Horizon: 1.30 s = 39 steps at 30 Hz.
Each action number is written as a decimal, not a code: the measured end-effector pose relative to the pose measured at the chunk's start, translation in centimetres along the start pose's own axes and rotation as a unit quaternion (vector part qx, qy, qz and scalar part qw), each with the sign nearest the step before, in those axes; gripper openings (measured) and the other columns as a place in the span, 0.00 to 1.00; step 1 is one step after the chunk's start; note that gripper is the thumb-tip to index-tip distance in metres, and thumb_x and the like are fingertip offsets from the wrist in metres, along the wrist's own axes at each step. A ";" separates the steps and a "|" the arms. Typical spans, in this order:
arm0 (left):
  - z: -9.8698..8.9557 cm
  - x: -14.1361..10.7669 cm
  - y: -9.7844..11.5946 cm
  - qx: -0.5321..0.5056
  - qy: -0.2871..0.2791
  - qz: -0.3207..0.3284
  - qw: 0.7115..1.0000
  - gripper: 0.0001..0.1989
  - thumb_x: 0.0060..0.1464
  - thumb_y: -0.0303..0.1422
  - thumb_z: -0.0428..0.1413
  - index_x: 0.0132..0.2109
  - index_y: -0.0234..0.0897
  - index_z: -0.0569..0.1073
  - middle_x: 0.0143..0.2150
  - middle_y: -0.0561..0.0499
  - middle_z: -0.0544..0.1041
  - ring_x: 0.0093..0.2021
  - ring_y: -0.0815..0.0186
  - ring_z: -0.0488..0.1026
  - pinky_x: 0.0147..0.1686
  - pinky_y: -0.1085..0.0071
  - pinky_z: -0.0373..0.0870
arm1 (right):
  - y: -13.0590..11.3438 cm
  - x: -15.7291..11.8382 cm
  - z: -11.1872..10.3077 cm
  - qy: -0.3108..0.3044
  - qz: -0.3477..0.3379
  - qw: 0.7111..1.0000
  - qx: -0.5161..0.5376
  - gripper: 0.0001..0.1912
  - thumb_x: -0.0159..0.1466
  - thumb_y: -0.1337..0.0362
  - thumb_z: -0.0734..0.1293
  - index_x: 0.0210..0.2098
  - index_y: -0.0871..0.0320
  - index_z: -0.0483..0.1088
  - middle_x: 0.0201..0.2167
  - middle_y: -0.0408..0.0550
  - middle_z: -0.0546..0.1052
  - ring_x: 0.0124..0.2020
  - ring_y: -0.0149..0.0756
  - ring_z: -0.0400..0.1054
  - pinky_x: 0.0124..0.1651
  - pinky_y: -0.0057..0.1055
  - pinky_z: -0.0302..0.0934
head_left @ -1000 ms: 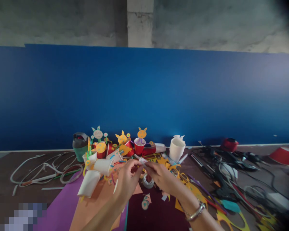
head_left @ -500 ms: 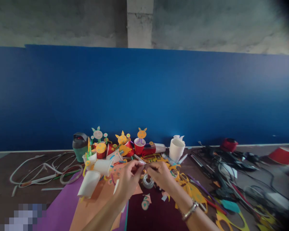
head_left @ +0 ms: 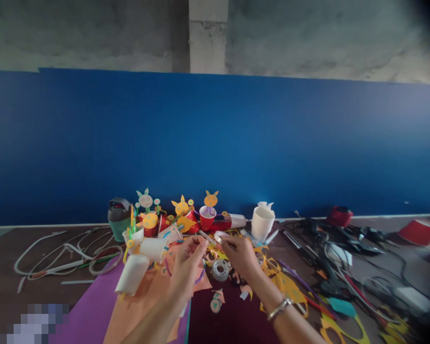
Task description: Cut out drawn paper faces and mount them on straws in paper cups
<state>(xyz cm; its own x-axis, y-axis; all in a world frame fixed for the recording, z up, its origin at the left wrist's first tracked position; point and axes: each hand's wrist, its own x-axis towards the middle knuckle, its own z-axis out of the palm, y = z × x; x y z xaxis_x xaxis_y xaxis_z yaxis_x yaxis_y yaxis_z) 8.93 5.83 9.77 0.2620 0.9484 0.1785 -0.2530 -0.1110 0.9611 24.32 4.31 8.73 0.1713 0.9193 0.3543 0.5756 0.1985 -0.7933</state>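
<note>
My left hand [head_left: 188, 262] hovers over the craft pieces, thumb and fingertips pinched together. Whatever sits between those fingertips is too small to make out. My right hand [head_left: 241, 254] pinches a small white curled strip [head_left: 219, 236], perhaps paper or tape. A gap separates the two hands. Below and between them lies a roll of clear tape [head_left: 220, 270]. Closer to me rest small round paper cut-outs [head_left: 216, 305] with a heart on one. Beside my left wrist, a white paper cup [head_left: 132, 274] leans over orange paper [head_left: 129, 317].
Behind my hands stand red and white cups with paper animal faces [head_left: 211, 199]. White stacked cups [head_left: 263, 223] are at the back. Yellow paper scraps [head_left: 286, 286] and dark cables [head_left: 329, 267] spread to the right. White cables [head_left: 68, 253] lie left, before a blue partition [head_left: 215, 143].
My hands have moved apart from where their fingertips met. The white curled strip now shows at my right fingertips, and the tape roll below is more exposed.
</note>
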 end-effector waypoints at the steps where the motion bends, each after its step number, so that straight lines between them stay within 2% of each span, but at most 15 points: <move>1: 0.0 0.1 0.0 -0.030 -0.004 -0.024 0.999 0.11 0.52 0.40 0.57 0.31 0.37 0.67 0.21 0.58 0.64 0.22 0.73 0.62 0.24 0.78 0.58 | 0.7 0.1 -0.3 0.013 -0.032 0.995 -0.090 0.13 0.56 0.66 0.59 0.16 0.58 0.62 0.16 0.41 0.63 0.22 0.31 0.57 0.27 0.28 0.49; 4: 0.0 0.3 -0.2 -0.125 -0.026 -0.086 0.988 0.11 0.52 0.40 0.56 0.32 0.36 0.69 0.24 0.57 0.66 0.24 0.73 0.63 0.25 0.78 0.59 | 2.6 0.0 -0.8 0.019 -0.025 0.954 -0.297 0.09 0.52 0.71 0.62 0.18 0.59 0.67 0.23 0.51 0.72 0.29 0.39 0.65 0.35 0.33 0.55; 6: 0.1 0.5 -0.6 -0.178 -0.031 -0.127 0.975 0.12 0.53 0.41 0.55 0.32 0.35 0.70 0.26 0.56 0.67 0.24 0.74 0.63 0.26 0.77 0.60 | 3.2 -0.3 -0.8 0.023 0.002 0.940 -0.341 0.06 0.49 0.74 0.64 0.18 0.60 0.69 0.27 0.57 0.74 0.34 0.46 0.67 0.38 0.38 0.56; 7: 0.1 0.5 -0.8 -0.193 -0.030 -0.144 0.970 0.13 0.53 0.41 0.55 0.33 0.34 0.71 0.25 0.55 0.67 0.24 0.74 0.64 0.26 0.77 0.61 | 3.1 -0.3 -0.8 0.030 0.005 0.941 -0.338 0.05 0.49 0.74 0.64 0.20 0.60 0.70 0.29 0.59 0.75 0.37 0.49 0.67 0.40 0.40 0.56; 9: 0.0 0.6 -1.2 -0.204 -0.027 -0.170 0.964 0.15 0.53 0.42 0.54 0.35 0.33 0.72 0.25 0.55 0.67 0.24 0.73 0.64 0.25 0.77 0.60 | 2.2 -0.3 -0.7 0.040 -0.008 0.961 -0.273 0.04 0.52 0.72 0.65 0.24 0.60 0.72 0.33 0.58 0.75 0.40 0.49 0.67 0.43 0.41 0.56; 12: -0.1 0.5 -1.6 -0.207 -0.039 -0.173 0.962 0.16 0.55 0.43 0.53 0.40 0.32 0.73 0.27 0.53 0.70 0.28 0.71 0.68 0.28 0.76 0.62 | 0.1 0.1 -0.6 0.009 -0.018 0.999 -0.041 0.12 0.62 0.62 0.60 0.28 0.59 0.71 0.31 0.50 0.75 0.35 0.39 0.68 0.38 0.32 0.59; 14: -0.1 0.3 -1.6 -0.203 -0.047 -0.169 0.963 0.17 0.55 0.43 0.53 0.40 0.33 0.73 0.29 0.51 0.72 0.30 0.69 0.69 0.30 0.75 0.63 | -1.0 0.3 -0.5 -0.020 0.013 0.997 0.070 0.14 0.63 0.57 0.60 0.30 0.60 0.71 0.29 0.48 0.74 0.32 0.37 0.68 0.34 0.29 0.60; 16: 0.0 0.2 -1.7 -0.197 -0.048 -0.168 0.965 0.17 0.55 0.43 0.53 0.40 0.32 0.74 0.29 0.51 0.72 0.29 0.70 0.68 0.30 0.75 0.63 | -1.4 0.3 -0.5 -0.028 0.018 0.994 0.103 0.13 0.61 0.56 0.63 0.29 0.60 0.71 0.32 0.49 0.74 0.34 0.38 0.69 0.34 0.29 0.61; 18: 0.1 0.1 -1.8 -0.187 -0.044 -0.167 0.967 0.18 0.54 0.45 0.54 0.39 0.32 0.74 0.29 0.51 0.72 0.28 0.70 0.68 0.29 0.75 0.62 | -1.5 0.0 -0.5 -0.001 -0.019 0.997 0.068 0.11 0.60 0.60 0.64 0.26 0.60 0.70 0.36 0.50 0.73 0.38 0.39 0.68 0.39 0.31 0.61; 20: 0.3 0.1 -2.0 -0.187 -0.036 -0.158 0.969 0.20 0.54 0.45 0.54 0.40 0.31 0.75 0.28 0.51 0.71 0.29 0.70 0.68 0.28 0.76 0.62 | -1.6 -0.5 -0.4 0.056 -0.081 0.995 -0.019 0.09 0.61 0.63 0.63 0.27 0.59 0.70 0.40 0.51 0.72 0.42 0.41 0.65 0.45 0.35 0.58; 23: 0.2 0.4 -2.5 -0.213 -0.020 -0.163 0.963 0.21 0.53 0.46 0.54 0.43 0.30 0.74 0.26 0.53 0.69 0.28 0.71 0.67 0.27 0.76 0.62 | -2.2 -1.5 0.0 0.117 -0.165 0.967 -0.152 0.08 0.63 0.67 0.60 0.32 0.57 0.70 0.42 0.51 0.71 0.44 0.42 0.62 0.50 0.40 0.53; 25: 0.0 0.6 -2.7 -0.238 -0.009 -0.180 0.954 0.22 0.53 0.47 0.55 0.47 0.34 0.71 0.26 0.55 0.69 0.26 0.72 0.66 0.27 0.76 0.62 | -2.6 -2.0 0.3 0.128 -0.187 0.958 -0.173 0.08 0.63 0.68 0.59 0.35 0.57 0.70 0.42 0.51 0.71 0.44 0.42 0.62 0.49 0.40 0.52; 27: -0.3 0.7 -2.7 -0.256 -0.006 -0.187 0.948 0.23 0.54 0.47 0.54 0.51 0.37 0.68 0.26 0.57 0.68 0.25 0.72 0.66 0.27 0.77 0.62 | -2.8 -2.1 0.7 0.126 -0.182 0.965 -0.142 0.07 0.63 0.68 0.60 0.34 0.57 0.69 0.42 0.51 0.70 0.44 0.41 0.62 0.48 0.39 0.54; 32: 0.2 0.4 -2.3 -0.232 -0.021 -0.176 0.956 0.26 0.55 0.51 0.50 0.53 0.38 0.66 0.28 0.55 0.70 0.30 0.68 0.70 0.33 0.72 0.66 | -2.4 -1.8 1.5 0.057 -0.144 0.986 -0.058 0.07 0.59 0.70 0.64 0.26 0.57 0.71 0.42 0.49 0.70 0.45 0.41 0.63 0.46 0.36 0.58; 39: 0.5 -0.2 -2.6 -0.180 -0.026 -0.176 0.967 0.29 0.54 0.54 0.48 0.54 0.38 0.67 0.31 0.50 0.74 0.31 0.64 0.73 0.34 0.69 0.69 | -2.1 -2.0 2.0 0.046 -0.154 0.981 -0.111 0.08 0.58 0.73 0.63 0.28 0.56 0.71 0.45 0.49 0.69 0.45 0.43 0.62 0.46 0.38 0.57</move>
<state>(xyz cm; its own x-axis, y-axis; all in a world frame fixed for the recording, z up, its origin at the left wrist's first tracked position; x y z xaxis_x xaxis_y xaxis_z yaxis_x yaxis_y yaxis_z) 10.02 5.80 7.32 0.4347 0.8916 -0.1267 -0.4459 0.3353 0.8299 21.16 2.69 8.74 0.0271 0.7909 0.6114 0.7691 0.3742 -0.5181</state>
